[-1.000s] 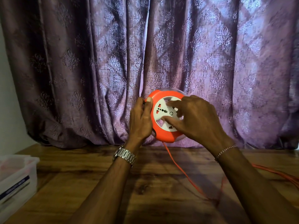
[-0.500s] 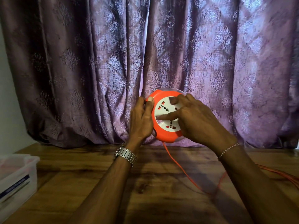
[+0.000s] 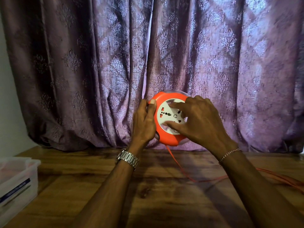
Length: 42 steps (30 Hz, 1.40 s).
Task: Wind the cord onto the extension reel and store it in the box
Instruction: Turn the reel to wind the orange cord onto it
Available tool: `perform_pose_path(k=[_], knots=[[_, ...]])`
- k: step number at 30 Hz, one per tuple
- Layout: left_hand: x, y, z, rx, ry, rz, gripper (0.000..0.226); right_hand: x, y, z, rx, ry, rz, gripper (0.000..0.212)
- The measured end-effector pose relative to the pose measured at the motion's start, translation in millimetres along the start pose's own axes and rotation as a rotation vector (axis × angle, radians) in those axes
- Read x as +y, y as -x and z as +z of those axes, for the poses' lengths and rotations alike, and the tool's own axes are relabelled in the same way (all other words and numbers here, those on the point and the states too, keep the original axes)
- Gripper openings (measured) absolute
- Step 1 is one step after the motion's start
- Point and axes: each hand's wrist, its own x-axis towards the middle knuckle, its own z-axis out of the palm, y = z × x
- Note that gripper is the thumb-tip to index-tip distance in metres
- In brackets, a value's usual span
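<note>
I hold an orange extension reel [image 3: 166, 137] with a white socket face upright above the wooden table. My left hand [image 3: 144, 122] grips its left rim, thumb on the front edge. My right hand [image 3: 199, 120] lies over the white face, thumb and forefinger curled round the inner disc. An orange cord [image 3: 179, 167] drops from the reel's underside to the table and trails off to the right edge. A white plastic box [image 3: 18, 180] stands at the table's left edge.
A purple patterned curtain [image 3: 148, 63] hangs right behind the reel and meets the back of the wooden table [image 3: 98, 186]. Loose loops of the cord lie at the far right of the table.
The white socket face has turned under my right hand, whose fingers shifted round it. The cord on the table has drawn in a little. My left hand has stayed put.
</note>
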Motion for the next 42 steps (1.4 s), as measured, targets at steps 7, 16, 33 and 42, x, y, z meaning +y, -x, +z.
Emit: perform_pose_path(k=[7,16,33,42], knots=[[-1.2,-0.3,-0.2,0.007,0.001,0.007,0.035,4.1,-2.2,-8.3,-0.277,-0.121,-0.198,0.042],[-3.1,-1.5,0.1,0.005,-0.047,0.033,0.032,0.6,-0.9,-9.5,-0.301,0.085,-0.158,0.044],[-0.6,0.8,-0.2,0.015,-0.037,0.019,0.034,10.3,4.0,3.8,-0.061,0.134,0.017,0.066],[1.0,2.1,-0.6,0.003,-0.035,0.017,0.039,11.6,-1.3,-6.6,-0.208,-0.069,-0.214,0.041]])
